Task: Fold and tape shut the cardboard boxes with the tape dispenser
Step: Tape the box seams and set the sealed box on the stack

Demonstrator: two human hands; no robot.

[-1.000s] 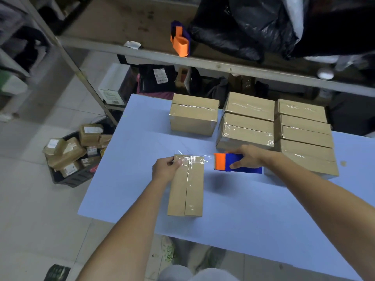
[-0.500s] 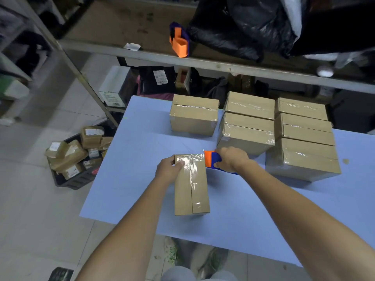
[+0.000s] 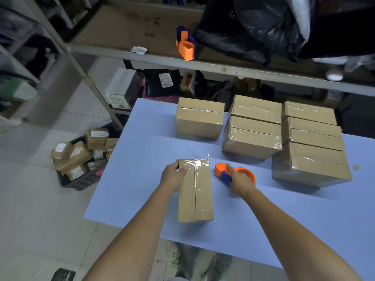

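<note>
A long brown cardboard box [image 3: 197, 197] lies on the blue table [image 3: 142, 179], with clear tape along its centre seam and a loose tape end standing up at its far edge. My left hand [image 3: 173, 176] grips the box's far left corner, thumb on the top face. My right hand [image 3: 239, 180] holds the orange and blue tape dispenser [image 3: 223, 171] on the table just right of the box, a small gap between them.
Several taped boxes [image 3: 251, 136] are stacked at the table's back and right. A second orange dispenser [image 3: 185, 46] sits on the shelf above. A black crate of labelled parcels [image 3: 81, 157] stands on the floor at left. My feet show under the near table edge.
The dispenser has come away from the box's far right corner and now sits to the right, turned so its orange ring shows. The tape is cut. My left hand stayed on the box.
</note>
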